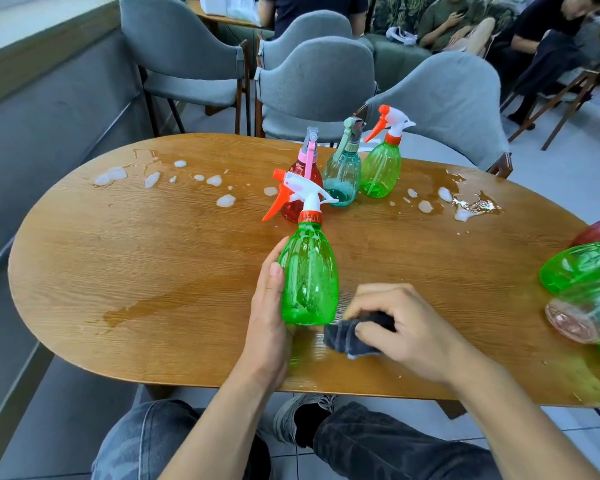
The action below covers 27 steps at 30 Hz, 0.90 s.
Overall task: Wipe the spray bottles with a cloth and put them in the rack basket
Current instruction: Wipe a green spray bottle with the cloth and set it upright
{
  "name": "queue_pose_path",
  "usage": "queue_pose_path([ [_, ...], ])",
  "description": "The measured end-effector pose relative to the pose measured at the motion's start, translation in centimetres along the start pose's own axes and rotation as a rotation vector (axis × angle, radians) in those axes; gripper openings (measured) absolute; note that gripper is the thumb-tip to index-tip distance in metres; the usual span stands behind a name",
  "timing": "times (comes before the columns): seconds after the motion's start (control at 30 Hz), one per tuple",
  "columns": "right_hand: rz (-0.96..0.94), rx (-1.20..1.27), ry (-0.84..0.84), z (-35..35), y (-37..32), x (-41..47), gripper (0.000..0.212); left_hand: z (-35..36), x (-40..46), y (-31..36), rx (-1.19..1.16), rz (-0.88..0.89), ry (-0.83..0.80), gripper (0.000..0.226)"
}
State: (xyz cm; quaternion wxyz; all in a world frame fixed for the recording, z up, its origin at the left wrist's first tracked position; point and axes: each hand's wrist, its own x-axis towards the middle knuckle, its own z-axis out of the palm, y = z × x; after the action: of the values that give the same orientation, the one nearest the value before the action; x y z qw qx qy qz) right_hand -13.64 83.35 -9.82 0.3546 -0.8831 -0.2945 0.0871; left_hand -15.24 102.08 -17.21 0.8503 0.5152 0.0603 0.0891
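1. The near green spray bottle (pixel 308 282) is gripped by the left hand (pixel 269 306): the thumb is laid up the bottle's left side, and the other fingers are hidden behind the body.
2. A dark grey cloth (pixel 355 336) is pinched in the curled fingers of the right hand (pixel 399 325). The cloth is held just right of the bottle's base, low over the wooden table (pixel 153 271); whether it touches the bottle cannot be told.
3. Four spray bottles are seen standing upright: the held one, and three grouped well beyond the hands, namely a red bottle (pixel 300 188), a teal bottle (pixel 343 174) and a far green bottle (pixel 381 168).
4. More bottles are seen at the frame's right edge, to the right of the right hand, blurred and cut off: a lying green bottle (pixel 579 268), a pink bottle (pixel 575 322) and others. Their number cannot be told.
5. One cloth is counted.
6. The held bottle's long axis is kept vertical, base on the table between the two hands, and its orange nozzle (pixel 274 206) is pointed left.
7. Patches of foam (pixel 226 200) and puddles of water are scattered across the table beyond both hands.
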Motion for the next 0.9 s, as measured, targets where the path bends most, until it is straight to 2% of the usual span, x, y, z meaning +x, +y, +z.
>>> queue_pose_path([
  [0.07, 0.004, 0.021, 0.101, -0.5, -0.3, 0.6, 0.010, 0.0, -0.1, 0.1, 0.018, 0.021, -0.021, 0.056],
  [0.1, 0.008, 0.061, 0.162, -0.5, -0.5, 0.9, 0.011, 0.1, -0.3, 0.2, 0.029, 0.029, -0.033, 0.061],
  [0.17, 0.026, 0.154, 0.294, 0.0, -0.6, 1.5, 0.024, 0.3, -0.4, 0.4, 0.035, 0.024, -0.069, 0.066],
  [0.3, 0.066, 0.377, 0.608, 1.8, -0.3, 1.9, 0.043, 0.3, -0.5, 0.6, -0.014, 0.002, -0.072, 0.053],
  [0.37, 0.141, 0.525, 0.751, 3.2, -0.3, 1.9, 0.036, 0.2, -0.4, 0.4, -0.026, 0.000, -0.057, 0.052],
  [0.43, 0.224, 0.689, 0.841, 4.8, -0.6, 1.9, 0.019, 0.2, -0.3, 0.2, -0.023, 0.004, -0.046, 0.050],
  [0.47, 0.247, 0.794, 0.848, 5.6, -1.0, 1.8, 0.011, 0.1, -0.3, 0.1, -0.012, 0.004, -0.043, 0.050],
  [0.5, 0.264, 0.904, 0.833, 6.3, -1.4, 1.8, 0.011, 0.0, -0.2, 0.0, 0.003, 0.001, -0.038, 0.052],
  [0.57, 0.252, 1.015, 0.774, 7.4, -2.0, 1.5, 0.032, -0.2, -0.1, 0.0, 0.026, -0.003, -0.028, 0.054],
  [0.63, 0.200, 0.936, 0.705, 7.8, -2.2, 1.2, 0.045, -0.3, -0.1, 0.0, 0.030, 0.000, -0.023, 0.052],
  [0.73, 0.167, 0.735, 0.618, 6.8, -1.3, 1.1, 0.043, -0.3, -0.1, -0.1, 0.014, -0.011, -0.021, 0.050],
  [0.9, 0.063, 0.587, 0.640, 1.6, -0.6, 2.9, 0.044, -0.1, -0.3, 0.2, -0.017, -0.027, -0.015, 0.052],
])
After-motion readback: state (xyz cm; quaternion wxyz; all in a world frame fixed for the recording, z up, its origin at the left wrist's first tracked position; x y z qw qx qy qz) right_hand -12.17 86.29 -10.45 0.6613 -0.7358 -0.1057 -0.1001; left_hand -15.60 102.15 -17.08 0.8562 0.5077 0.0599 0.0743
